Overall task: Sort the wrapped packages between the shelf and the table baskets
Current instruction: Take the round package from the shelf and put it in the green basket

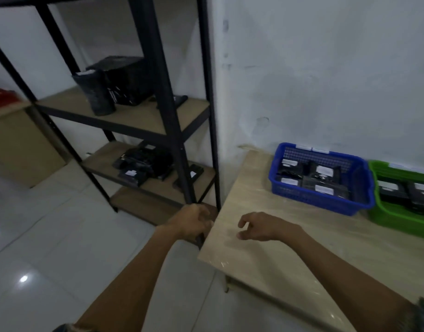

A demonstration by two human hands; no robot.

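Shelf (158,130): black metal frame with wooden boards, standing off the desk's left edge. Its top is cut off by the frame, and the lowest board is partly hidden behind the left hand.

Desk (266,255): pale wood-grain top. The near and left parts are bare, and the right side runs out of view.

Left hand (194,221): forearm stretched forward, hand just off the desk's left edge and in front of a shelf post. The fingers are loosely curled and nothing is seen in them; motion blur softens the fingertips.

Right hand (256,227): held over the desk just inside the left edge. It is palm down with the wrist bent, thumb and fingers apart, and it is empty.

Green basket (398,224): at the far edge, touching the blue basket, cut off at the right.

Blue basket (326,200): at the far edge by the wall.

Upper-board packages (119,80): dark wrapped bundles standing upright, one behind a post.

Middle-board packages (143,161): a loose black pile with white labels.

Blue-basket packages (323,170): flat, labels up and unreadable.

Green-basket packages (393,190): partly cut off.
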